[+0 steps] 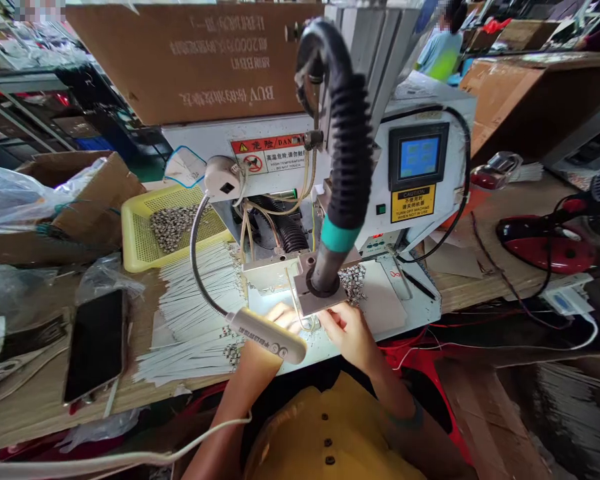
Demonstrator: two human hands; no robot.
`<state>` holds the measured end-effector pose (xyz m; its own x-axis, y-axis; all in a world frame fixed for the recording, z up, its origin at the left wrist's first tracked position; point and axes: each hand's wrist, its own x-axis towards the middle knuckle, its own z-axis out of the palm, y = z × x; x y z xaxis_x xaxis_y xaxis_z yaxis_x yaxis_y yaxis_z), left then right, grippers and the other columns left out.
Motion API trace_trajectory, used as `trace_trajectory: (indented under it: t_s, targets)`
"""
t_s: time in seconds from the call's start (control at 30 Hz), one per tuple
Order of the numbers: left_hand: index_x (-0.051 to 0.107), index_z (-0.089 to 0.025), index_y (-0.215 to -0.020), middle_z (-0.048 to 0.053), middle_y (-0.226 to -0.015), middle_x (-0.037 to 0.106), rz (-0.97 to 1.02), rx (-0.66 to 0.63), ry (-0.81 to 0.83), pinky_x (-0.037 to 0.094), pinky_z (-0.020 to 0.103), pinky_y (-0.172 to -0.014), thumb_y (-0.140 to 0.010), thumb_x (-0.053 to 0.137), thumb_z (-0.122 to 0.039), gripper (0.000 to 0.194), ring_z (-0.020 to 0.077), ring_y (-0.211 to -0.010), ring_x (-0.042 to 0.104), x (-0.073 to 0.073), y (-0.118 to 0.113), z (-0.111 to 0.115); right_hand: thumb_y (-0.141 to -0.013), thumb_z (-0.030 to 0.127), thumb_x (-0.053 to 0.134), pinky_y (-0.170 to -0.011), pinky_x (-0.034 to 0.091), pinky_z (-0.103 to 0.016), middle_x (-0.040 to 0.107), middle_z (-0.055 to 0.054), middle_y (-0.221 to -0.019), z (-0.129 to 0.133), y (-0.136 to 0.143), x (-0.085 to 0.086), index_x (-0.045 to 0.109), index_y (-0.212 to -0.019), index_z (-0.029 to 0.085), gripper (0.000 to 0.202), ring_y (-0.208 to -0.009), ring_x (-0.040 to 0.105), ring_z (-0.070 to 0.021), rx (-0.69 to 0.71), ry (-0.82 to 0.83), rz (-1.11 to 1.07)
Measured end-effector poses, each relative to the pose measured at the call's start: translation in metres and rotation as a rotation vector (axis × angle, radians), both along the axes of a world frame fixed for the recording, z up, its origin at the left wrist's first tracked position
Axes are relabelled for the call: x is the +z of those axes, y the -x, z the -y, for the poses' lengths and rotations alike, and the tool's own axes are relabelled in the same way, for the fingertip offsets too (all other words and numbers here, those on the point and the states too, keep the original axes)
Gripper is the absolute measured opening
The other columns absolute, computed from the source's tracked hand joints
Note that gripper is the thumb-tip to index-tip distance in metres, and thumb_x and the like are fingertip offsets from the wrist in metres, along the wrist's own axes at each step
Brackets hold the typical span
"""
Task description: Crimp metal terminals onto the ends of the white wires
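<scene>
My left hand [283, 319] is at the machine's worktable, its fingers curled; the lamp [267, 335] covers part of it, and what it holds cannot be made out. My right hand [349, 330] is closed in a pinch just under the edge of the machine's metal head [321, 300]; anything between its fingertips is too small to name. Beyond the right hand lies a pile of small metal parts [353, 281]. Left of my left hand are bundles of thin white strips [195, 293] with small metal pieces at their ends.
A thick black hose [350, 147] rises from the head of the white machine, which has a blue touchscreen [419, 157]. A yellow basket [130, 230] of small metal parts stands left. A phone [96, 347] lies on the table. Cardboard boxes [510, 93] and another person [441, 50] are behind.
</scene>
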<state>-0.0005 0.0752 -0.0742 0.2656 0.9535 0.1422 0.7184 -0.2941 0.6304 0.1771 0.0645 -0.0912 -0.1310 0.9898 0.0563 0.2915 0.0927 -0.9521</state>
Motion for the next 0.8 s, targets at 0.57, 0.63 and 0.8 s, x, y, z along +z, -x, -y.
trace_trajectory:
  t_s: [0.57,0.63,0.8]
  targets:
    - [0.065,-0.018,-0.089,0.006,-0.089,0.066,-0.337,0.314,-0.147,0.048,0.038,-0.084,-0.091,0.043,-0.025,0.023,0.0219,-0.089,0.058,-0.022,0.104,0.018,-0.088,0.044,0.041,-0.067,0.044,-0.038,0.064,-0.011,-0.071,-0.009,-0.082,-0.041,0.056,-0.074,0.019,0.033,-0.071,0.056,-0.0265,-0.392,-0.486,0.713]
    - [0.066,-0.019,-0.088,0.007,-0.091,0.066,-0.352,0.329,-0.146,0.047,0.038,-0.084,-0.090,0.045,-0.021,0.021,0.0227,-0.091,0.057,-0.017,0.094,0.008,-0.088,0.048,0.042,-0.063,0.044,-0.036,0.064,-0.011,-0.070,-0.005,-0.080,-0.033,0.058,-0.074,0.018,0.036,-0.067,0.057,-0.0252,-0.448,-0.430,0.705]
    - [0.065,-0.019,-0.085,0.008,-0.092,0.063,-0.429,0.336,-0.048,0.047,0.037,-0.081,-0.085,0.049,-0.012,0.018,0.0241,-0.092,0.056,-0.010,0.072,-0.013,-0.081,0.047,0.054,-0.054,0.045,-0.028,0.065,-0.005,-0.066,0.014,-0.072,-0.012,0.066,-0.084,0.018,0.032,-0.056,0.059,-0.0179,-0.342,-0.167,0.381]
